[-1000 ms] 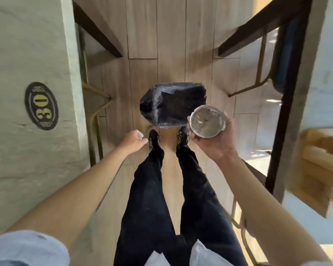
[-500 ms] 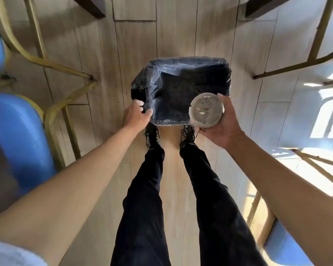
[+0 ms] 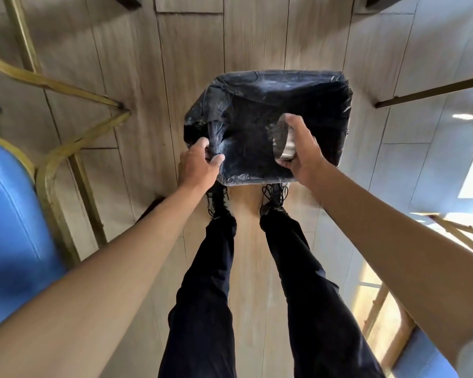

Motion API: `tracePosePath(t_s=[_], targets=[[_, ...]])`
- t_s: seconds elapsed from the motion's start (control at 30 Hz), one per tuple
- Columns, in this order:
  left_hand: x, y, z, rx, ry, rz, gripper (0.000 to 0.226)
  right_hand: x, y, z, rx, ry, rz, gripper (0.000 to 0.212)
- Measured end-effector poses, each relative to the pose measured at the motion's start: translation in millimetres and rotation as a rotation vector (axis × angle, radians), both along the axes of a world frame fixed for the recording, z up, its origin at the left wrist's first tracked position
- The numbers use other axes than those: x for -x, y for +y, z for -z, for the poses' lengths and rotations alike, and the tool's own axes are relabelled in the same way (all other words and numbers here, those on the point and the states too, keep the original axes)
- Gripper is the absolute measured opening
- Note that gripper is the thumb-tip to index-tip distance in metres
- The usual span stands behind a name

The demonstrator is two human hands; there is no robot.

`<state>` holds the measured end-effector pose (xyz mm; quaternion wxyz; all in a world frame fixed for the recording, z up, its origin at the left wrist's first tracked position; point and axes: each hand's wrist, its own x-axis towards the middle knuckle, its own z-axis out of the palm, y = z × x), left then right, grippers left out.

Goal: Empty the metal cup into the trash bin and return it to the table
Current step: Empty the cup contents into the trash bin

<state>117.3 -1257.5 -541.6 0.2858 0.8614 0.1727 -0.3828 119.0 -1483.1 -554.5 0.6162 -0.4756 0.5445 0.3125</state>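
Both hands are busy: my right hand (image 3: 302,148) wraps the metal cup (image 3: 283,143), tipped sideways over the trash bin (image 3: 344,85), while my left hand (image 3: 200,163) pinches the black liner (image 3: 219,105) at the near corner. I judge crumbs could miss if I tilt too near the rim, or the liner could slip inward. Chair legs (image 3: 74,148) and a blue seat (image 3: 14,230) crowd my left; my shoes (image 3: 219,203) touch the bin
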Motion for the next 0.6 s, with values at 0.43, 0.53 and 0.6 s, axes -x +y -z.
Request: tracePosePath(t_s=[0.43, 0.53, 0.6], targets=[[-3.3, 5.9, -1.5, 0.013, 0.033, 0.008, 0.050, -9.6, 24.2, 12.5, 0.145, 0.001, -0.109, 0.080], [-0.8, 7.0, 0.8, 0.025, 0.025, 0.000, 0.057, -7.6, 34.3, 14.3, 0.126, 0.022, -0.118, 0.087], [-0.6, 7.4, 1.0, 0.032, 0.017, -0.009, 0.058, -7.2, 39.7, 16.1, 0.146, 0.035, -0.095, 0.090]])
